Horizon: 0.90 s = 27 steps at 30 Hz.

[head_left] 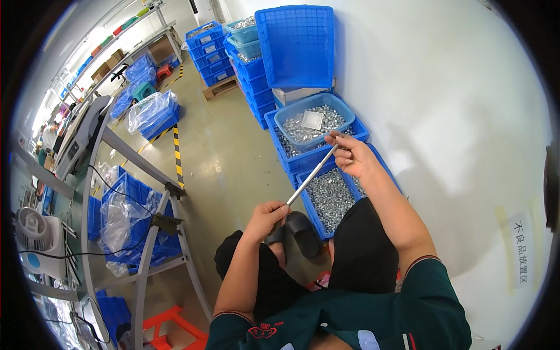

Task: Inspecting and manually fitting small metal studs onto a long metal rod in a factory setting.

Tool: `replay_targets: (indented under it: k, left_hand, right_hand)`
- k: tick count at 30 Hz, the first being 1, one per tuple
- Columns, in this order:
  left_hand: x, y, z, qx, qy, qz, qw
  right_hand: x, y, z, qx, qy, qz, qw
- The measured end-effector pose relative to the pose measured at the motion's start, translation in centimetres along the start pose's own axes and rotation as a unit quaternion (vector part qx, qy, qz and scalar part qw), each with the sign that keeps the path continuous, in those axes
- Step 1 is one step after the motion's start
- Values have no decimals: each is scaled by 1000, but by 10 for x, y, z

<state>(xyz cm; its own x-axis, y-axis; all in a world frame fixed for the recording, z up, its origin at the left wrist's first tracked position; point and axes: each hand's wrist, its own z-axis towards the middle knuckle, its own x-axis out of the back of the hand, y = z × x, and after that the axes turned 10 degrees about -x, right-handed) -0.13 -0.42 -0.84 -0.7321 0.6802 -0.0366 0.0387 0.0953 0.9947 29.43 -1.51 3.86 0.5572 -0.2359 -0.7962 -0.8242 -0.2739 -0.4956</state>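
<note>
A slim silver metal rod (312,177) slants between my two hands, thicker toward its lower part and thinner toward the top. My left hand (267,219) is closed round its lower end. At the upper end, the fingers of my right hand (352,153) pinch the rod's tip; what else they may hold is hidden. Below the rod stands a blue crate (315,225) full of small shiny metal parts (330,197). Just beyond my right hand, a light-blue basin (286,129) of similar parts, with a small pale square piece (312,120) on top, sits on another filled crate.
Stacked blue crates (252,81) and an upright blue bin (295,46) stand farther back. On the left are a grey metal frame (149,262), plastic-covered blue crates (131,210) and a white fan (42,233). A white wall (455,87) bounds the right side.
</note>
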Motion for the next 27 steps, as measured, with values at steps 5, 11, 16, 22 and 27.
replay_targets:
  k: [5,11,16,22,27]
  left_hand:
    - [-2,1,1,-18,-4,-15,1000]
    - [-4,4,-1,-27,2,-12,1000]
    - [-4,3,1,10,-3,-71,997]
    - [1,0,2,3,42,-96,994]
    - [3,1,0,-3,30,-75,997]
  right_hand:
    - [-3,3,2,8,-13,-11,1000]
    - [-13,8,1,64,-13,-52,997]
    - [-25,20,-3,9,-18,-194,981]
    - [-14,25,5,-106,24,-226,968]
    - [13,9,13,-2,70,-96,993]
